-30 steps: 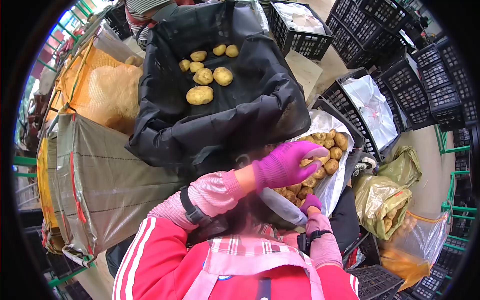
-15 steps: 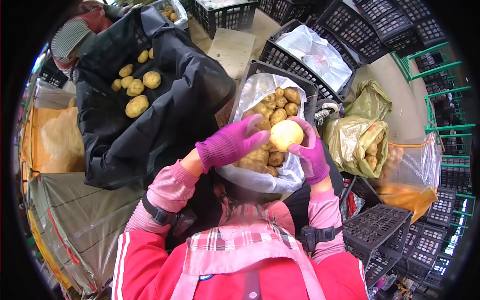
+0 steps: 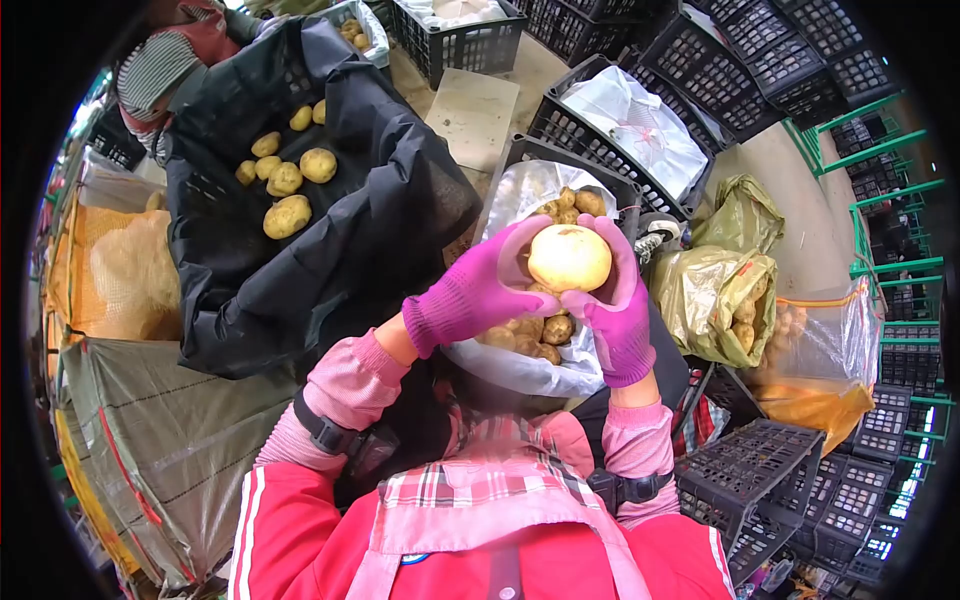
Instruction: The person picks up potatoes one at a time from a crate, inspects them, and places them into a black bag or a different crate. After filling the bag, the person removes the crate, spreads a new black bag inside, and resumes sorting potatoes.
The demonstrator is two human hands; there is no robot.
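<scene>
A large pale potato (image 3: 570,258) is gripped between my two gloved hands, above a black crate lined with white plastic (image 3: 540,373). My left hand (image 3: 497,278), in a purple glove, wraps its left side. On the other side my right hand (image 3: 620,300), gloved alike, presses against it with thumb and fingers. Below and behind the hands, more potatoes (image 3: 557,328) fill the lined crate; my hands hide part of them. To the left, several loose potatoes (image 3: 285,180) lie on a black cloth (image 3: 240,265) draped over a container.
A person in a striped cap (image 3: 160,75) is at the upper left. A crate with a white bag (image 3: 640,120) stands behind, and an olive sack of potatoes (image 3: 715,300) at right. Black crates (image 3: 750,465) and green metal rails (image 3: 900,190) line the right side.
My left hand has closed onto the potato, which only my right hand held before. The potato is nearer to the camera and slightly higher. The view has shifted a little.
</scene>
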